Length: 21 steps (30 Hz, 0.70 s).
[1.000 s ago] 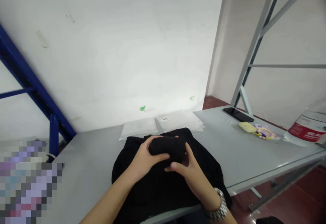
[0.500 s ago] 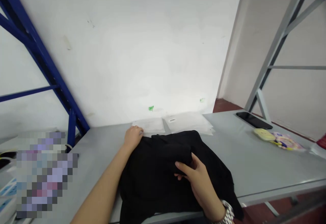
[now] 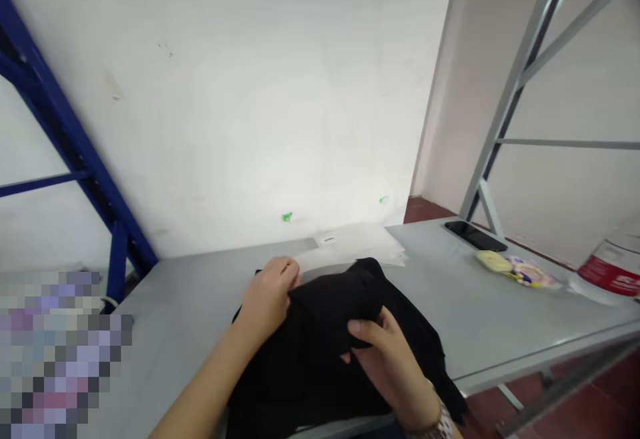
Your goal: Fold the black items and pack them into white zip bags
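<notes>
A black garment (image 3: 295,372) lies spread and partly bunched on the grey table, hanging over its front edge. My left hand (image 3: 271,294) has its fingers curled round the garment's upper left edge. On the other side, my right hand (image 3: 387,356), with a metal watch at the wrist, pinches a raised fold between thumb and fingers. Translucent white plastic bags (image 3: 363,242) lie flat just behind the cloth, one with a small label. One bag reaches close to my left fingertips; whether they touch it I cannot tell.
On the right of the grey table (image 3: 430,292) are a black phone (image 3: 475,236), a yellow case with a colourful charm (image 3: 533,272) and a red-labelled bottle (image 3: 610,269). Pixelated items (image 3: 75,359) stand at left. A blue frame (image 3: 85,139) and white wall rise behind.
My left hand has come off the smaller plastic bag's front edge area and curled over the garment, lifting its edge. My right hand's fold is raised higher. The view has shifted right.
</notes>
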Motion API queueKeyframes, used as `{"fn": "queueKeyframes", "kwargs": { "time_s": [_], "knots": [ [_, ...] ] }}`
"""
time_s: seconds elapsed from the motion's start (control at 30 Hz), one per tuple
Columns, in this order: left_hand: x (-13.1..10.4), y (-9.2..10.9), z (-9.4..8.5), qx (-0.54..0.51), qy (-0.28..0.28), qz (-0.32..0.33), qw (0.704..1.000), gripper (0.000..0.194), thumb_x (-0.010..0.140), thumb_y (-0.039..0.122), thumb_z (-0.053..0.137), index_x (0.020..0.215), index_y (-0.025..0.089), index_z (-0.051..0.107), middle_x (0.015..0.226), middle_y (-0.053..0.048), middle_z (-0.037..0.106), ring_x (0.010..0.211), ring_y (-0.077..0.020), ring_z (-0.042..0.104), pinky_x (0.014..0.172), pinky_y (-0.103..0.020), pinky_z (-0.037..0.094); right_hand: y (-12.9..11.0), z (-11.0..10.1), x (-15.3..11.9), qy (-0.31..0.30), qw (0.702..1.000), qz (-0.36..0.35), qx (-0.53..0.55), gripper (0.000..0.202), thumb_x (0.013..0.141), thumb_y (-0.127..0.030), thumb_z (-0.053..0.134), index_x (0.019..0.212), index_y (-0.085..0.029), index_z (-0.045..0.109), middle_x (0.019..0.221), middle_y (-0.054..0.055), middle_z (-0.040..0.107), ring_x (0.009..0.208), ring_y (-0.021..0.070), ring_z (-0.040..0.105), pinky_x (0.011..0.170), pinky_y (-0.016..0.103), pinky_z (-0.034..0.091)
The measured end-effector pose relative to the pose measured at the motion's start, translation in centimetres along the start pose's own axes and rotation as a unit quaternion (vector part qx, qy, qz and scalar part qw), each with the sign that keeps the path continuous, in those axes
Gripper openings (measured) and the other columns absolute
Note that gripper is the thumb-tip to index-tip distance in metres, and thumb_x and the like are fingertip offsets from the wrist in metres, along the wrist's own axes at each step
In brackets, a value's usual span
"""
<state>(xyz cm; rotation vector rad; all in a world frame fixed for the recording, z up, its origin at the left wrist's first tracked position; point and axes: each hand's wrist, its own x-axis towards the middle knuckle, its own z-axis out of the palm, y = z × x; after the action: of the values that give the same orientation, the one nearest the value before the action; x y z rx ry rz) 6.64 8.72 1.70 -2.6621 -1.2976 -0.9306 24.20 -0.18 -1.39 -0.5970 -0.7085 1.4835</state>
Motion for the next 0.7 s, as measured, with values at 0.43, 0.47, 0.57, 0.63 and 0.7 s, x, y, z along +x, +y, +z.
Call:
{"fn": "queueKeyframes", "kwargs": {
  "time_s": [0.43,0.47,0.57,0.63,0.7],
  "knots": [
    [-0.1,2.0,-1.2,-0.416,-0.036,-0.125,0.900,0.021,0.089,0.033,0.047,0.072,0.023,0.049,0.127,-0.004,0.058,0.128,-0.0229,0.041,0.104,-0.036,0.030,0.0,-0.8,2.0,0.021,0.973,0.085,-0.213,0.027,0.074,-0.037,0.064,0.085,-0.015,0.053,0.056,-0.001,0.059,0.036,0.0090,0.050,0.035,0.019,0.038],
    [-0.2,2.4,-1.2,-0.396,-0.046,-0.096,0.912,0.019,0.090,0.031,0.046,0.074,0.023,0.051,0.130,-0.003,0.056,0.130,-0.0223,0.038,0.107,-0.037,0.026,-0.2,-0.8,2.1,0.023,0.968,0.101,-0.229,0.030,0.074,-0.039,0.064,0.087,-0.015,0.053,0.054,-0.001,0.059,0.035,0.0104,0.051,0.034,0.020,0.039],
    [-0.8,3.7,-1.3,-0.318,-0.091,0.021,0.943,0.021,0.091,0.024,0.043,0.078,0.023,0.059,0.138,-0.002,0.049,0.135,-0.0219,0.031,0.113,-0.042,0.014,-1.1,-0.6,2.3,-0.004,0.970,0.129,-0.208,0.034,0.075,-0.044,0.062,0.094,-0.017,0.054,0.056,-0.002,0.059,0.038,0.0114,0.053,0.036,0.021,0.042],
    [-1.2,4.5,-1.4,-0.266,-0.108,0.094,0.953,0.025,0.091,0.018,0.041,0.079,0.024,0.062,0.141,0.000,0.044,0.137,-0.0228,0.026,0.115,-0.045,0.006,-1.8,-0.5,2.8,-0.048,0.978,0.122,-0.161,0.028,0.077,-0.042,0.061,0.088,-0.016,0.058,0.056,-0.003,0.057,0.041,0.0084,0.051,0.040,0.019,0.042],
    [-1.4,5.0,-1.6,-0.224,-0.105,0.144,0.958,0.027,0.090,0.014,0.040,0.079,0.023,0.063,0.144,0.000,0.040,0.138,-0.0243,0.023,0.114,-0.048,0.001,-2.5,-0.4,3.6,-0.075,0.981,0.102,-0.150,0.022,0.076,-0.037,0.062,0.075,-0.016,0.061,0.053,-0.003,0.054,0.042,0.0068,0.048,0.041,0.018,0.039]
  ]
}}
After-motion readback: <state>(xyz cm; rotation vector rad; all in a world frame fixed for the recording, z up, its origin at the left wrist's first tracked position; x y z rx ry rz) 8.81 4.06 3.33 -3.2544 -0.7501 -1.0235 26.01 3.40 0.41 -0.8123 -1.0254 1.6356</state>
